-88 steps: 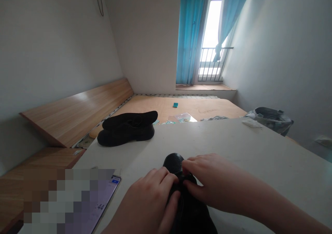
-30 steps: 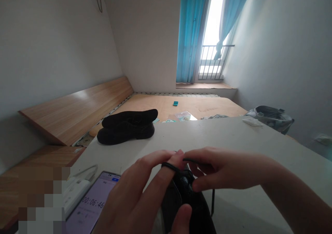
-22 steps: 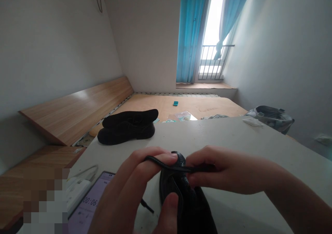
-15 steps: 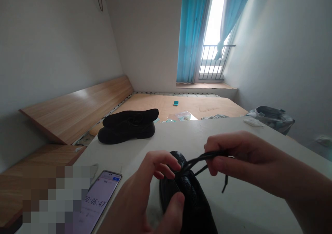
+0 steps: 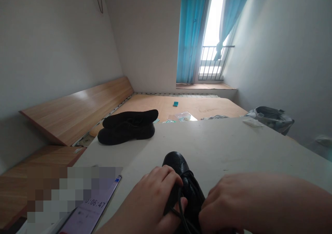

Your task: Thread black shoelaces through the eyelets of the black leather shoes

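– While bending over the black shoe [image 5: 176,161], is doing what exactly with the hands?

– Working at the black lace [image 5: 181,211], to judge from the loop near the thumb. With the left hand [image 5: 158,196], is gripping the near-side upper, fingers well bent and thumb almost closed to them. Whether also pinching the lace, cannot tell.

– And with the right hand [image 5: 225,203]?

– Touching or nearly touching the other side of the shoe, with fingers curling inward. Hiding the fingertips, so cannot tell how open, or if holding lace.

– Lying where, the shoe?

– Resting on the white table [image 5: 207,144], at the near edge of view, pointing toe forward, between both hands.

– Calling for what, in the handling of such lace?

– Calling, probably, for steadying the shoe and separating the strands before any pulling, so as not to be tightening a wrong loop.

– Standing in the way, something?

– Covering much of the opening with fingers and wrists. Also lying near the left forearm, a phone [image 5: 105,196], partly blurred. Farther off, on the same table, sitting together, two dark shoes [image 5: 127,133]; near the far right edge, a small white packet [image 5: 252,123]. Beyond the edge, standing, a grey bag [image 5: 276,118].
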Motion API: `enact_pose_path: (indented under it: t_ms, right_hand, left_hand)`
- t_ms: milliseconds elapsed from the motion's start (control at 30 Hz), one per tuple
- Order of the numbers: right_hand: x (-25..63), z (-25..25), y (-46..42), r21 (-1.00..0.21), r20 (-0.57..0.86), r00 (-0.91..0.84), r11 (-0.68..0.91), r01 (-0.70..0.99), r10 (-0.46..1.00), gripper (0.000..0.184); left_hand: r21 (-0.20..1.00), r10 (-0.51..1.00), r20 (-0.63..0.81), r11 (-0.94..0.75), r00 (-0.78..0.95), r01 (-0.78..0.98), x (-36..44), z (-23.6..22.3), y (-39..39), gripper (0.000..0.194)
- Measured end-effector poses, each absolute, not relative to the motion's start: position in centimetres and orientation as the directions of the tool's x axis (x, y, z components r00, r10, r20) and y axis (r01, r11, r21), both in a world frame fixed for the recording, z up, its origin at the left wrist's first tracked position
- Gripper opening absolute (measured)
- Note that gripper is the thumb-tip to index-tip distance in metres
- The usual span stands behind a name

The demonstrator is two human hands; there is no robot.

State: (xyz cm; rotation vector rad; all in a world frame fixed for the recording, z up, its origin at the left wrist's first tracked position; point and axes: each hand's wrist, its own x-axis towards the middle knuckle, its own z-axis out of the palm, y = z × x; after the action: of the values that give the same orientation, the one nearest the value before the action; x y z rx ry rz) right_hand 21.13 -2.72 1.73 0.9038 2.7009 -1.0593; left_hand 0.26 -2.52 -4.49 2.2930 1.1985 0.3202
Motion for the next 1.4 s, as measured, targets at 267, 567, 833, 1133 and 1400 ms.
enact_pose_path:
  t_ms: [267,567,833,1133,1400]
  right_hand:
    - [22.0,1.8,0.3,-0.718,-0.361,-0.85,0.467,0.516,0.384,0.021]
    - [22.9,2.0,1.7,-0.87,-0.22,-0.796,0.255,0.421,0.565,0.026]
    - [21.9,0.7,1.8,-0.745,-0.104,-0.738,0.439,0.502,0.667,0.032]
    - [21.3,-0.3,3.0,-0.896,-0.121,-0.776,0.269,0.354,0.619,0.04]
    - [23.6,0.5,3.8,-0.449,-0.047,-0.422,0.358,0.819,0.906,0.038]
  left_hand:
    - [0.774,0.739,0.023,-0.439,0.673,0.456,0.3,-4.3,-2.7,0.019]
    - [0.972,0.897,0.125,-0.196,0.423,0.129,-0.3,-3.7,-3.8,0.044]
    - [0.883,0.828,0.444,-0.47,0.342,-0.009,-1.3,-2.7,-3.9,0.036]
    - [0.813,0.817,0.574,-0.576,0.052,0.087,-1.8,-2.0,-4.1,0.053]
    - [0.504,0.819,0.427,-0.568,0.384,0.651,-1.2,-2.2,-3.7,0.034]
